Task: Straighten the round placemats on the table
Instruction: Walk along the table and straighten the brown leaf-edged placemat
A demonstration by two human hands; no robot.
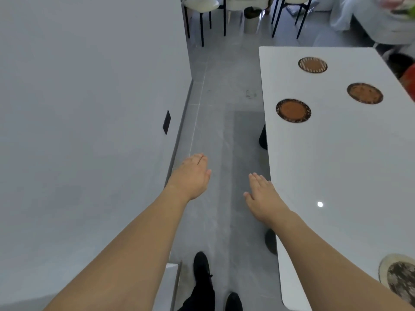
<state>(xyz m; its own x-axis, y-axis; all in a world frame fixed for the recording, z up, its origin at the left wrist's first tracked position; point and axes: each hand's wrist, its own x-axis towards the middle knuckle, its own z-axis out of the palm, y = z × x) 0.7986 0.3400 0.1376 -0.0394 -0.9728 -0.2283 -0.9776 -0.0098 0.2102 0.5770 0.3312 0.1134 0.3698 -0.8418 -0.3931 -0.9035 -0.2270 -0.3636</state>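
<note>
A white table (336,167) fills the right side. Three round brown placemats lie on its far half: one near the left edge (293,111), one at the far end (312,65) and one toward the right (364,93). A paler, mottled round placemat (398,278) sits at the near right, partly cut off by my right arm and the frame. My left hand (190,177) hovers over the floor, palm down, empty. My right hand (262,196) is flat, fingers together, just at the table's left edge, holding nothing. Both hands are well short of the mats.
A grey wall (89,108) with a black socket (166,122) runs along the left. A narrow tiled floor aisle (220,131) lies between wall and table. Chairs (202,10) and a small bin (251,17) stand at the far end. A red object (409,79) shows at the right edge.
</note>
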